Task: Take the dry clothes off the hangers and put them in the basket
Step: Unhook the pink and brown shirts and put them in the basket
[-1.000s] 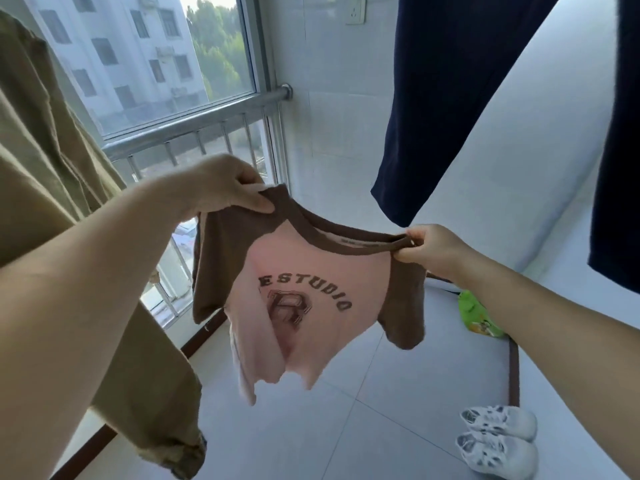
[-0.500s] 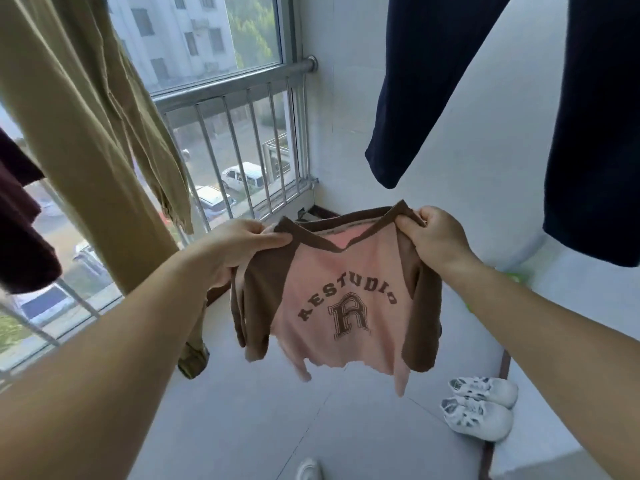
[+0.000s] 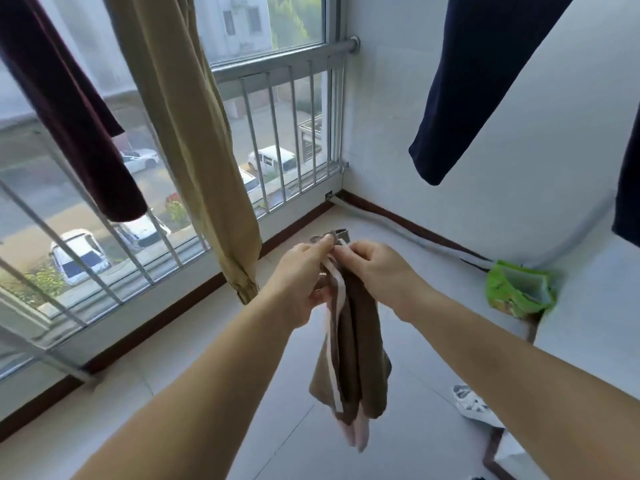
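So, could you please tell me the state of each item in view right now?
Shirt: folded in half, hanging from both hands.
Left hand: shut on the shirt.
Right hand: shut on the shirt.
Tan trousers: hanging.
Maroon garment: hanging.
Navy garment: hanging.
Green bag: open, on the floor.

2 hands: left hand point(image 3: 300, 282), right hand point(image 3: 379, 275). 1 folded shirt point(image 3: 356, 355) held between them. 4 hanging garments: maroon point(image 3: 69, 109), khaki point(image 3: 183, 116), navy point(image 3: 485, 74), second navy piece point(image 3: 628, 199). 1 green bag point(image 3: 516, 289). 1 white shoe point(image 3: 472, 405).
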Action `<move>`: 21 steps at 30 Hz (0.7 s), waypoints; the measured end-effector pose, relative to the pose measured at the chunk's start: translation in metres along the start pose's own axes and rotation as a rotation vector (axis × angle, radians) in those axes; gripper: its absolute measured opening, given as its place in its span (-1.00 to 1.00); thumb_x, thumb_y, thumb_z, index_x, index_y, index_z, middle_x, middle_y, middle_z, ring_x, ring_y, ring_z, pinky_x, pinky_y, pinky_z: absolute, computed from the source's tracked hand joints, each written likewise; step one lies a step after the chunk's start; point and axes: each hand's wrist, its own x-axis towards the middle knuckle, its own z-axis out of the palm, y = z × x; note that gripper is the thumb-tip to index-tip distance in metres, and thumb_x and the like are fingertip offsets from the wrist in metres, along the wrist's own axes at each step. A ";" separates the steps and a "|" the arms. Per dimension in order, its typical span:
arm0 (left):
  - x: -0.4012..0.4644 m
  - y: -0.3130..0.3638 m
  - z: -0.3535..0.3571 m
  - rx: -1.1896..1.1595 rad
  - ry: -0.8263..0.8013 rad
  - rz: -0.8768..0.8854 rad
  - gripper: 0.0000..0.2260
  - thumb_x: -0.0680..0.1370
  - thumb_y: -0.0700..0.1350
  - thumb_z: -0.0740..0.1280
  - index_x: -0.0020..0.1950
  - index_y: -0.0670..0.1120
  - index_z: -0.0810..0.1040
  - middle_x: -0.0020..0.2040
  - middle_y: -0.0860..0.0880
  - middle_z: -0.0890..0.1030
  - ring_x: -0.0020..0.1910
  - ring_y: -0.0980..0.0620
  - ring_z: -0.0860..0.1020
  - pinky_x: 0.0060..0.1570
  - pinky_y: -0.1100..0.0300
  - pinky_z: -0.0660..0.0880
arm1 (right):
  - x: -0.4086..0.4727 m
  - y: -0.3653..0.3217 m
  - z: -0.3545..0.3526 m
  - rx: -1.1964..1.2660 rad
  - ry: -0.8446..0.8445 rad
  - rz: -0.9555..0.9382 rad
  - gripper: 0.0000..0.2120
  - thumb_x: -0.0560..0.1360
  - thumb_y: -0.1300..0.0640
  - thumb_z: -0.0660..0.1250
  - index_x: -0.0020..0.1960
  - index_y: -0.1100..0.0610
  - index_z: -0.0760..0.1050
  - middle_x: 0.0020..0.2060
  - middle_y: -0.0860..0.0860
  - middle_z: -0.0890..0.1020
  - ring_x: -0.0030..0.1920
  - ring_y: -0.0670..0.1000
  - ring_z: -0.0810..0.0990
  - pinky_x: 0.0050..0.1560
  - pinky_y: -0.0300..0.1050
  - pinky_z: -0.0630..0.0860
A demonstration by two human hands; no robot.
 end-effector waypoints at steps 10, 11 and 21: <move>-0.056 -0.012 -0.113 0.361 0.197 0.206 -0.86 0.54 -0.30 0.24 0.06 -0.13 0.39 -0.03 -0.17 0.54 -0.24 -0.09 0.64 -0.24 0.07 0.61 | -0.022 -0.043 0.079 -0.270 -0.225 -0.152 -0.92 0.50 0.21 0.30 -0.14 0.09 0.55 -0.34 -0.03 0.50 -0.29 -0.06 0.45 -0.21 -0.17 0.37; -0.058 -0.015 -0.133 0.581 0.284 0.305 -0.72 0.49 -0.27 0.32 0.15 -0.09 0.36 0.02 -0.11 0.45 -0.15 -0.07 0.58 -0.11 0.04 0.58 | -0.025 -0.052 0.090 -0.286 -0.255 -0.158 -0.88 0.50 0.21 0.30 -0.17 0.06 0.55 -0.36 -0.05 0.49 -0.33 -0.09 0.43 -0.25 -0.22 0.35; -0.112 -0.009 -0.254 1.238 0.033 0.507 -0.67 0.34 -0.01 0.51 0.05 -0.08 0.58 0.09 -0.02 0.56 0.10 0.00 0.48 0.12 0.14 0.39 | -0.062 -0.102 0.172 -0.274 -0.495 -0.212 -0.89 0.46 0.15 0.38 -0.15 -0.06 0.56 -0.36 -0.11 0.53 -0.31 -0.15 0.48 -0.20 -0.31 0.40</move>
